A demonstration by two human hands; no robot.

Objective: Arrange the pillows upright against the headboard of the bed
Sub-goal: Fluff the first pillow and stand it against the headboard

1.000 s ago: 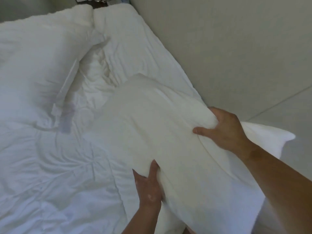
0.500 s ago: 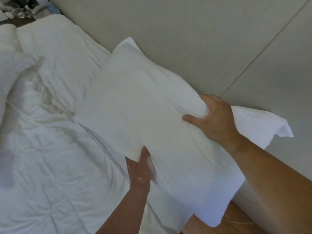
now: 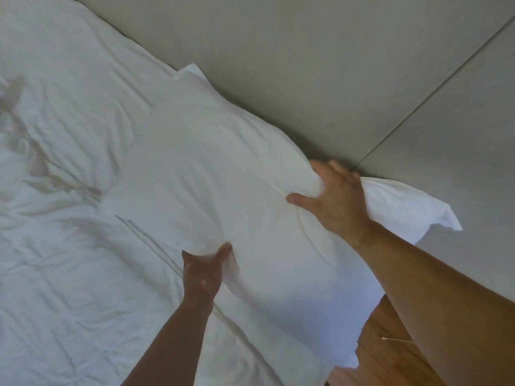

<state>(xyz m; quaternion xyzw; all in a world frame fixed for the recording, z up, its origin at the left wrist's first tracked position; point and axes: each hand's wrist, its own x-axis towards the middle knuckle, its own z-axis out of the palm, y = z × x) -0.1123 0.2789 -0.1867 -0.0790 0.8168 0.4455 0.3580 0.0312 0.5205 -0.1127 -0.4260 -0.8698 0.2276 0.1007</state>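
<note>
Pillow (image 3: 211, 174) long axis runs along the headboard (image 3: 320, 65) — your right hand (image 3: 334, 201) clamps its upper edge nearest it, left hand (image 3: 203, 274) pinches the lower edge.

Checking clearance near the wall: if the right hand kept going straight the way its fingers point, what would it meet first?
Probably the grey padded headboard panel: the right hand, gripping the white pillow, already has fingertips near it. Depth is unclear.

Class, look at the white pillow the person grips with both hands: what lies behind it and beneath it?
Behind the pillow stands the grey padded headboard. Beneath it lies rumpled white bedding. How the pillow's far side meets the headboard is hidden. The left hand and right hand grip it.
</note>
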